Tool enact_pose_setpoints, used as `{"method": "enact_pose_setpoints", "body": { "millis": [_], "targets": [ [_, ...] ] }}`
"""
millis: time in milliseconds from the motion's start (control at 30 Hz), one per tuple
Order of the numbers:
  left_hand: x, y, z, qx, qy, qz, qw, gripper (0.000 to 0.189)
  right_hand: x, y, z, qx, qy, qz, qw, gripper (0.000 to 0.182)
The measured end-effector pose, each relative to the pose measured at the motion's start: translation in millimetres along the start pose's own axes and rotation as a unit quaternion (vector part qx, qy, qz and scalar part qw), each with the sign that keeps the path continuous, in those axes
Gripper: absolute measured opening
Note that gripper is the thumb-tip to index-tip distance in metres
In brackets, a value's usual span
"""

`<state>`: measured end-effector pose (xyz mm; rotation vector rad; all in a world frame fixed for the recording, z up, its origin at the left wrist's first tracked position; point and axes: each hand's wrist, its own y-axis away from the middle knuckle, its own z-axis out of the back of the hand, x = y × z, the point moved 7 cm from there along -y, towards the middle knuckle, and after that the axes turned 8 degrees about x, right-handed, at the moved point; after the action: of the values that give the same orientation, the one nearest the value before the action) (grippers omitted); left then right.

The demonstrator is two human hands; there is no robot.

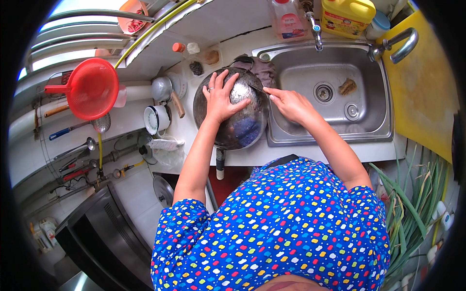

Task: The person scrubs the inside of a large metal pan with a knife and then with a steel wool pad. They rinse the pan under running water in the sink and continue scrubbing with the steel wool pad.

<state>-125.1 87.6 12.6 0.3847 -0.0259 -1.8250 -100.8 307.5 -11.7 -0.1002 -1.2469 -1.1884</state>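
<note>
A dark metal wok (251,123) lies upside down on the white counter, left of the sink, its handle (220,163) pointing towards me. The base has a bright, shiny patch and darker, blackened areas. My left hand (222,100) rests on it with spread fingers. My right hand (287,102) grips a thin, dark flat tool (257,87), perhaps a knife or scraper, whose blade lies against the wok's right side; my fingers hide its rear end. A grey-brown cloth (265,71) lies bunched behind the wok.
On the right is a steel sink (364,136) with a brown scrubbing pad (347,87) inside. Bottles and a faucet (316,32) stand behind it. An enamel mug (157,119) and a metal ladle (162,89) are left of the wok. A red strainer (93,89) hangs farther left.
</note>
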Motion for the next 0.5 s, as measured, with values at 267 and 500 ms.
{"method": "enact_pose_setpoints", "body": {
  "millis": [267,500],
  "targets": [
    [8,1,-1,0.008,0.012,0.002,1.0,0.088,11,7,2,0.03,0.071,-0.017,0.997,0.038],
    [14,1,-3,0.011,0.014,0.0,1.0,0.088,15,5,0,0.026,0.086,0.01,0.996,0.038]
  ]
}}
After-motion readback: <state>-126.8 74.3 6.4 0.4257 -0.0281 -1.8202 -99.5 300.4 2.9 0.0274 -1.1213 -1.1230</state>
